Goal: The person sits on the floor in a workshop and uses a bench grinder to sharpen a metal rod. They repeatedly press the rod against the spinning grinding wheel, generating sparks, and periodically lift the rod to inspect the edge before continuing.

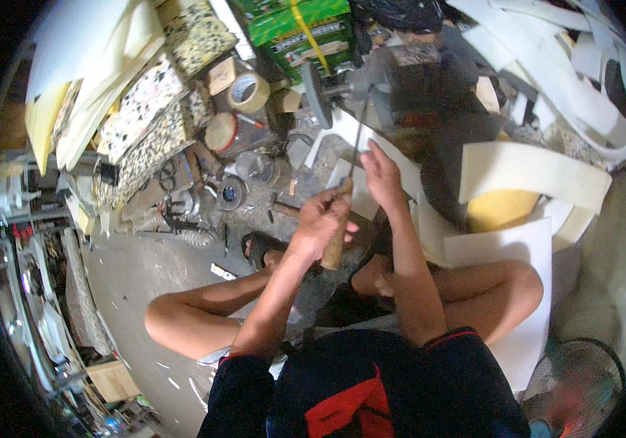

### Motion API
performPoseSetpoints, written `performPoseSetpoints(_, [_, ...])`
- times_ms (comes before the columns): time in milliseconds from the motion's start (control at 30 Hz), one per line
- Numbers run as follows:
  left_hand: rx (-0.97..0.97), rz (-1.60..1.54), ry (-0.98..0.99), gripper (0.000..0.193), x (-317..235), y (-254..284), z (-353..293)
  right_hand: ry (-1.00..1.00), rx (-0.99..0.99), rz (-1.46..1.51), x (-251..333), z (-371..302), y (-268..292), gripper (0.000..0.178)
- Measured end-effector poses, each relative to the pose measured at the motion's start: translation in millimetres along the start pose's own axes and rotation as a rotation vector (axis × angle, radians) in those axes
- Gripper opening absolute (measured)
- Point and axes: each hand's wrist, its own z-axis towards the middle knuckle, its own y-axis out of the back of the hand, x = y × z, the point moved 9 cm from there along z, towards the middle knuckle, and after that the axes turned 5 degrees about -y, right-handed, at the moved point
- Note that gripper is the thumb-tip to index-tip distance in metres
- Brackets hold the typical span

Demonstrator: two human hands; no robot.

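Observation:
My left hand (322, 220) is closed around the wooden handle (333, 252) of a long, thin-bladed knife (357, 142). Its blade points away from me, toward a grey bench grinder (349, 89) with a round wheel (317, 95) on its left side. Whether the blade touches the grinder I cannot tell. Close to the right of the blade is my right hand (383, 177), its fingers stretched forward. A hammer (285, 209) lies on the floor, partly covered by my left hand.
Foam sheets (138, 109) are stacked at the far left, beside a tape roll (249, 92), jars and loose tools. A green box (298, 33) stands at the back. White foam offcuts (535, 171) lie to the right. A fan (576, 379) stands near right.

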Motion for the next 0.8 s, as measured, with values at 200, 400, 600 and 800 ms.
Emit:
performPoseSetpoints(200, [-0.058, 0.063, -0.044, 0.033, -19.2, 22.1, 27.9, 0.040, 0.060, 0.122, -5.5, 52.7, -34.4, 0.052])
performPoseSetpoints(400, [-0.120, 0.089, -0.044, 0.030, -26.6, 32.3, 52.0, 0.064, 0.137, 0.180, -5.5, 80.3, -58.7, 0.050])
performPoseSetpoints(600, [-0.154, 0.102, -0.095, 0.029, -34.0, 34.4, 67.1, 0.084, 0.212, 0.193, -6.9, 98.9, -67.1, 0.049])
performPoseSetpoints(800, [-0.179, 0.135, -0.104, 0.034, -35.7, 39.3, 83.4, 0.098, 0.229, 0.166, -4.7, 113.8, -76.6, 0.049])
